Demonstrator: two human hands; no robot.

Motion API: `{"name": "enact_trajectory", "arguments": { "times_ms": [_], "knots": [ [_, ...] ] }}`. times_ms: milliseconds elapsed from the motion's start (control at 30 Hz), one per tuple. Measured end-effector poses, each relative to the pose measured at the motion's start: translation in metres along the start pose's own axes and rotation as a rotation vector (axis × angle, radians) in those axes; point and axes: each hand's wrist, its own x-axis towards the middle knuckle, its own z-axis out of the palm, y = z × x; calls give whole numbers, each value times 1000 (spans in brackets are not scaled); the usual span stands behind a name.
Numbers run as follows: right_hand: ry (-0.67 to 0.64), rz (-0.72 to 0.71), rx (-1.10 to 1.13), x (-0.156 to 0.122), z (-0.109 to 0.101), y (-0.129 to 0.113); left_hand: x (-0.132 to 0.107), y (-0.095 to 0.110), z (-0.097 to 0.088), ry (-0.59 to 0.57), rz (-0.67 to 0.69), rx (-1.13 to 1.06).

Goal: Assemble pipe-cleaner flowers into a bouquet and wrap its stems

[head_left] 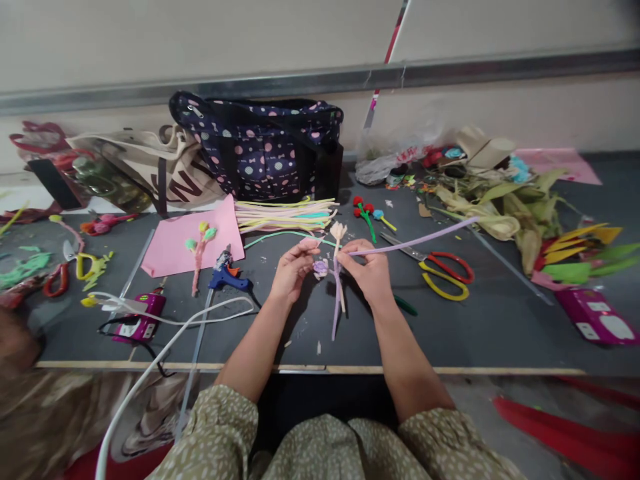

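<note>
My right hand (369, 270) pinches a light purple pipe cleaner (425, 238). One length of it sticks out to the right, and a purple length hangs down below my fingers. Beside the right fingertips is a cream pipe-cleaner flower (339, 231), its stem running down behind the purple strand. My left hand (294, 270) has its fingers pinched together; what sits between them is too small to make out. A small purple coiled piece (321, 268) lies right by the left fingers, held or resting, I cannot tell. Behind the hands a green pipe cleaner (280, 235) curves across the table.
Scissors (445, 270) lie to the right, near husks (520, 227) and a purple box (597, 317). On the left are a blue glue gun (227, 277), pink paper (165, 243) and a white cable (190, 320). Pipe cleaners (285, 215) lie before a dark patterned bag (260, 150).
</note>
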Motion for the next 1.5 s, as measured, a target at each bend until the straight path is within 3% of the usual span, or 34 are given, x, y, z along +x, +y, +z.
{"name": "enact_trajectory", "arguments": {
  "times_ms": [133,300,433,967,1300,1400,1500],
  "knots": [
    [84,39,-15,0,2,3,-6,7,4,14,158,67],
    [79,-17,-92,-3,5,1,-10,1,10,-41,52,212],
    [12,-68,-122,-6,7,-3,-8,-7,10,-87,-25,201],
    [-95,-61,8,-4,6,-5,-9,-4,8,-85,-50,135],
    [-156,51,225,-5,8,-5,-12,-3,9,-165,-69,71],
    [-25,-24,57,-4,6,-7,-13,-3,13,-92,86,161],
    [118,-100,-82,-5,4,-7,-17,-1,15,124,439,398]
  ]
}}
